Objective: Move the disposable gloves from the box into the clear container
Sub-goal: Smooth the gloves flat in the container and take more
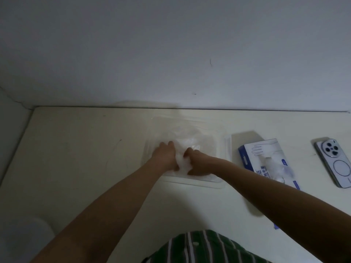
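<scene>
Hands: our left hand (pixel 166 156) and right hand (pixel 197 163) both clutch the gloves (pixel 182 162) — fingers curled into the wad.
Gloves: bunched inside the clear container (pixel 191 182).
Box (pixel 254 150): just right of it — on our table (pixel 85 158).

No text reads clearly. The glove box (pixel 260 151), at about 3 o'clock from the middle of the table (pixel 85 158), has a line drawing of a hand on its white top. Toward its 6 o'clock end are a few bold characters, seemingly Korean script, too blurred to make out. The phone (pixel 336 162), farther out at 3 o'clock, shows only a printed ring.
</scene>
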A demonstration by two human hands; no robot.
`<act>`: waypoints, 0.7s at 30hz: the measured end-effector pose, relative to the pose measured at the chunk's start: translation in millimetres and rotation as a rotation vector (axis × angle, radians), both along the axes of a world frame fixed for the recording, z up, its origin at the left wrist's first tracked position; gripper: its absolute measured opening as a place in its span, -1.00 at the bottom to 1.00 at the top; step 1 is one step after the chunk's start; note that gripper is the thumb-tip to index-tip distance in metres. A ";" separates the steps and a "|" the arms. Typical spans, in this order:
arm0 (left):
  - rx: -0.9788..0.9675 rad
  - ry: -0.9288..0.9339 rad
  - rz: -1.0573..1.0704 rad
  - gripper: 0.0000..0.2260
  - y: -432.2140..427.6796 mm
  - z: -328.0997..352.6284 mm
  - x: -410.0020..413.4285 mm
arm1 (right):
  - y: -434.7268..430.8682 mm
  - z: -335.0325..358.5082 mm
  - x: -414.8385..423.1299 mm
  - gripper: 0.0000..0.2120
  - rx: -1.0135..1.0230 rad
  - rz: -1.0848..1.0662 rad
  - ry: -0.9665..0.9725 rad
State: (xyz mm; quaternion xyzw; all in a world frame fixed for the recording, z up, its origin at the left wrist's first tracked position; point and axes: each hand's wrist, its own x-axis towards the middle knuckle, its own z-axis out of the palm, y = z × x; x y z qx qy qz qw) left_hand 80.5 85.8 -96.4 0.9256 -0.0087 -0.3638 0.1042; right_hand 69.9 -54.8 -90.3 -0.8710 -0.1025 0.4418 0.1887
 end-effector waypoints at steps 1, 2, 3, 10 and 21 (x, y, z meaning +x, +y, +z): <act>-0.009 0.013 0.011 -0.17 2.5 -2.4 0.5 | -1.0 3.0 -0.7 -0.45 -0.036 0.049 0.004; -0.010 0.026 0.007 -0.13 4.0 -4.6 1.5 | -1.9 7.3 -0.3 -0.53 -0.073 0.103 0.003; -0.011 0.041 -0.007 -0.10 4.7 -5.4 1.2 | -2.6 12.2 0.6 -0.60 -0.098 0.146 -0.011; -0.046 0.031 -0.050 -0.14 11.4 -9.2 -0.6 | 17.3 14.9 15.8 -0.59 0.162 -0.153 -0.072; 0.034 0.006 -0.100 -0.10 7.9 -14.1 -1.8 | 0.1 19.0 7.9 -0.74 0.066 -0.126 -0.327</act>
